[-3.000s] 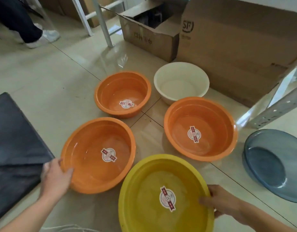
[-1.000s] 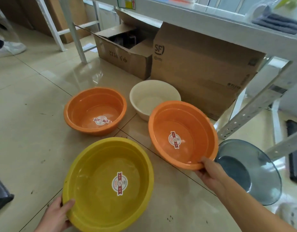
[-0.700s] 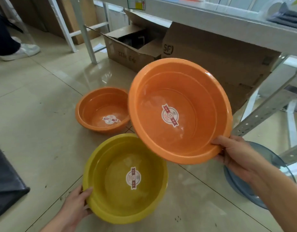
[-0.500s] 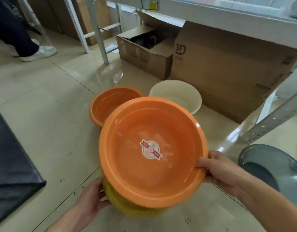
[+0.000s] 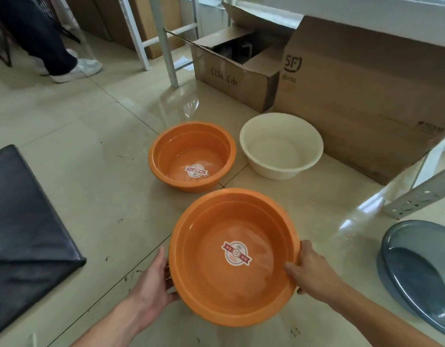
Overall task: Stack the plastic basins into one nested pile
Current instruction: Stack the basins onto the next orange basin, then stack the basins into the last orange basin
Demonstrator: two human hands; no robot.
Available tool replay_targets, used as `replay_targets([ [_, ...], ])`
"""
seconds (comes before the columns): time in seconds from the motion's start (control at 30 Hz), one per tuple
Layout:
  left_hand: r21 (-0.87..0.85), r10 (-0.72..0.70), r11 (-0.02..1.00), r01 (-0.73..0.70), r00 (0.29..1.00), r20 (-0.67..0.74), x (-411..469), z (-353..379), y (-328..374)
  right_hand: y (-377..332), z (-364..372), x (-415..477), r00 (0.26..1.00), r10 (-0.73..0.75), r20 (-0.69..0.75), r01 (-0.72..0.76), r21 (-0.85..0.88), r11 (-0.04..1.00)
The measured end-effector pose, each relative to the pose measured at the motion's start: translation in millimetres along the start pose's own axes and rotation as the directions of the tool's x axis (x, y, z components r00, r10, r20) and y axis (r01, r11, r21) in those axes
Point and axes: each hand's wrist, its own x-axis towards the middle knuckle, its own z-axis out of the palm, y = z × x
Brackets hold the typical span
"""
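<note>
Your left hand cups the left rim of the large orange basin, which sits mouth-up on the floor before you. Your right hand pinches its right rim, thumb inside. Beyond, a smaller orange basin and a cream basin stand upright.

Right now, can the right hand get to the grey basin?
Probably yes, once it lets go. The right hand is gripping the rim of the near orange basin; the grey basin sits open on the floor to its right, with nothing between.
</note>
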Motion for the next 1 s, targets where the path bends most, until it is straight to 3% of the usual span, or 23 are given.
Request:
replay_targets([
  [0.13,0.109,0.049,0.993,-0.042,0.996,-0.068,20.1,0.2,28.7,10.2,3.3,12.3,0.996,0.061,-0.071,-0.057,0.049,0.997],
  [0.3,0.094,0.112,0.991,-0.098,0.982,-0.154,73.1,5.8,111.1,14.3,6.5,18.3,0.971,0.213,0.106,-0.234,0.262,0.936],
  [0.47,-0.034,0.059,0.997,-0.067,0.979,-0.197,122.0,16.9,170.8,15.6,13.5,26.7,0.956,0.256,0.144,-0.286,0.249,0.926],
  [0.67,-0.195,0.028,0.977,-0.087,0.958,-0.285,177.1,18.8,181.3,23.7,21.4,36.0,0.971,0.224,0.085,-0.237,0.194,0.952],
  [0.77,-0.24,0.102,0.95,-0.199,0.926,-0.363,163.5,28.6,186.9,31.4,24.3,39.0,0.968,0.223,0.112,-0.243,0.218,0.945],
  [1.0,-0.191,0.277,0.908,-0.372,0.877,-0.393,85.0,15.1,212.2,30.0,26.2,37.5,0.973,0.189,0.135,-0.219,0.269,0.938],
])
